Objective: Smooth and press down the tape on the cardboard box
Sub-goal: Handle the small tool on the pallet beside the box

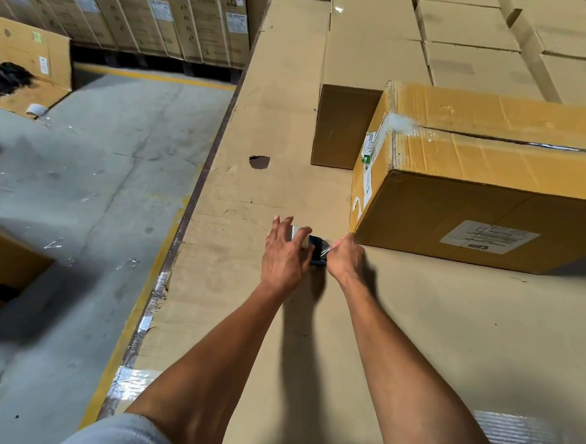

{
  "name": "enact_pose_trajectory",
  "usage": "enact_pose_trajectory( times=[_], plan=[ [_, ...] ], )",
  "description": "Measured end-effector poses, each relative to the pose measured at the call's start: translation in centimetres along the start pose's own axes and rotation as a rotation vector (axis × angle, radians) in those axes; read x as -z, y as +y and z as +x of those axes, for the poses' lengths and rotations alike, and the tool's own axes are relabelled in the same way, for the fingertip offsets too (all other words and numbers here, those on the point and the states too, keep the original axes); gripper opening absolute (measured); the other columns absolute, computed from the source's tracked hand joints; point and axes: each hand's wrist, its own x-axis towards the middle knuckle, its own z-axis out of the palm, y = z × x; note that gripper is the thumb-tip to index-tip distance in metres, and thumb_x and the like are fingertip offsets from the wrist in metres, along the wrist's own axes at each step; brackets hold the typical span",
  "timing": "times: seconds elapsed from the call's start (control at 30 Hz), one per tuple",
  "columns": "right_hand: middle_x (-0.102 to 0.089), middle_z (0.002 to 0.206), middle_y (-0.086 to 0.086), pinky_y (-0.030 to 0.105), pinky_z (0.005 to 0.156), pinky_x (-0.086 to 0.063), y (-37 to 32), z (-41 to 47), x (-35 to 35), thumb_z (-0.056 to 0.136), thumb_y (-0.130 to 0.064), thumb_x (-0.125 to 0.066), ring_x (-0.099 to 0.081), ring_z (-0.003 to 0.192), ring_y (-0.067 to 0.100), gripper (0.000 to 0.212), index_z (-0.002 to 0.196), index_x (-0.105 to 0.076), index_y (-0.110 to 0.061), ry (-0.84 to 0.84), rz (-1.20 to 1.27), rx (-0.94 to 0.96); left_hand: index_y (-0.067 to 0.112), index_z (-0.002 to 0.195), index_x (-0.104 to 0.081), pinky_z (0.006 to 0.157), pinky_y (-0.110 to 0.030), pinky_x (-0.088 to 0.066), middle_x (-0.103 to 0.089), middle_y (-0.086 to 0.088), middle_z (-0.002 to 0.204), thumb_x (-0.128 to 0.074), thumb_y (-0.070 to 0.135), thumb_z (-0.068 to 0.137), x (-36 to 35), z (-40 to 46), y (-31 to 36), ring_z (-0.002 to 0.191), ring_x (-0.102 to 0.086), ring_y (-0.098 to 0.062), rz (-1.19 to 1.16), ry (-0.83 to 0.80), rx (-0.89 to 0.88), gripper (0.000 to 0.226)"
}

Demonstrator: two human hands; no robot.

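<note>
A yellow-brown cardboard box lies on a long cardboard surface at the right, with clear tape along its top seam and down its end. Just in front of the box's near left corner, my left hand grips a roll of clear tape on a dark dispenser. My right hand pinches the loose end of tape at the dispenser's blade. Both hands rest low over the cardboard surface, apart from the box.
A smaller brown box stands behind the taped box, with several stacked cartons beyond. A torn hole marks the cardboard surface. Left is grey concrete floor, an open carton, a tape roll and a carton wall.
</note>
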Motion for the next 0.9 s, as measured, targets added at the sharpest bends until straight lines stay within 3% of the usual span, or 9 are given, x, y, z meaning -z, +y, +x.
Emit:
enact_pose_trajectory(
  times=[0.3, 0.43, 0.53, 0.6, 0.67, 0.77, 0.9],
  plan=[
    [-0.068, 0.126, 0.027, 0.043, 0.093, -0.05, 0.6, 0.3, 0.2, 0.105, -0.013, -0.045, -0.062, 0.121, 0.044, 0.026, 0.123, -0.059, -0.001, -0.005, 0.014, -0.043, 0.03, 0.14, -0.06, 0.127, -0.058, -0.037, -0.04, -0.011, 0.165, -0.063, 0.039, 0.109, 0.0, -0.1, -1.3, 0.165, -0.021, -0.042, -0.16, -0.009, 0.011, 0.033],
    [-0.075, 0.111, 0.016, 0.043, 0.09, -0.058, 1.3, 0.9, 0.0, 0.093, -0.011, -0.058, -0.069, 0.108, 0.038, 0.014, 0.103, -0.068, -0.015, -0.031, 0.129, -0.062, 0.031, 0.139, -0.057, 0.12, -0.059, -0.043, -0.04, -0.008, 0.16, -0.056, 0.041, 0.109, 1.2, 0.3, -2.1, 0.159, -0.031, -0.04, -0.324, -0.033, 0.044, 0.031],
    [-0.079, 0.089, 0.007, 0.049, 0.083, -0.065, 3.2, 2.5, -1.4, 0.077, -0.014, -0.067, -0.077, 0.09, 0.03, 0.013, 0.082, -0.068, -0.026, -0.104, 0.37, -0.15, 0.028, 0.143, -0.054, 0.125, -0.062, -0.036, -0.037, -0.015, 0.165, -0.055, 0.041, 0.111, 1.3, 0.2, -1.6, 0.161, -0.025, -0.043, -0.178, -0.054, 0.02, 0.035],
    [-0.077, 0.09, 0.013, 0.048, 0.088, -0.065, 2.6, 1.7, -0.4, 0.086, -0.004, -0.069, -0.078, 0.091, 0.031, 0.019, 0.078, -0.063, -0.02, -0.181, 0.602, -0.234, 0.028, 0.146, -0.05, 0.127, -0.062, -0.033, -0.034, -0.017, 0.169, -0.052, 0.045, 0.112, 1.0, -0.1, -1.2, 0.163, -0.022, -0.044, -0.031, -0.069, -0.01, 0.037],
    [-0.071, 0.098, 0.02, 0.041, 0.096, -0.06, 2.1, 1.1, 0.5, 0.1, 0.006, -0.058, -0.072, 0.099, 0.032, 0.023, 0.083, -0.059, -0.01, -0.265, 0.757, -0.291, 0.028, 0.147, -0.049, 0.126, -0.063, -0.035, -0.033, -0.018, 0.17, -0.055, 0.043, 0.112, 0.8, -0.2, -1.2, 0.164, -0.022, -0.045, 0.021, -0.078, -0.043, 0.039],
    [-0.066, 0.109, 0.026, 0.042, 0.108, -0.053, 2.4, 1.3, 1.3, 0.103, 0.011, -0.049, -0.067, 0.105, 0.034, 0.018, 0.095, -0.061, -0.001, -0.353, 0.844, -0.328, 0.026, 0.148, -0.05, 0.122, -0.063, -0.042, -0.033, -0.018, 0.172, -0.063, 0.034, 0.11, 0.8, -0.1, -1.3, 0.164, -0.023, -0.044, 0.022, -0.08, -0.042, 0.041],
    [-0.057, 0.14, 0.036, 0.041, 0.115, -0.047, 3.3, 1.9, 2.0, 0.109, 0.007, -0.035, -0.057, 0.136, 0.044, 0.035, 0.139, -0.049, 0.019, -0.386, 0.84, -0.329, 0.024, 0.149, -0.054, 0.121, -0.056, -0.046, -0.032, -0.016, 0.174, -0.064, 0.035, 0.11, 1.5, -0.1, -0.9, 0.166, -0.021, -0.04, 0.006, -0.084, -0.011, 0.042]
  ],
)
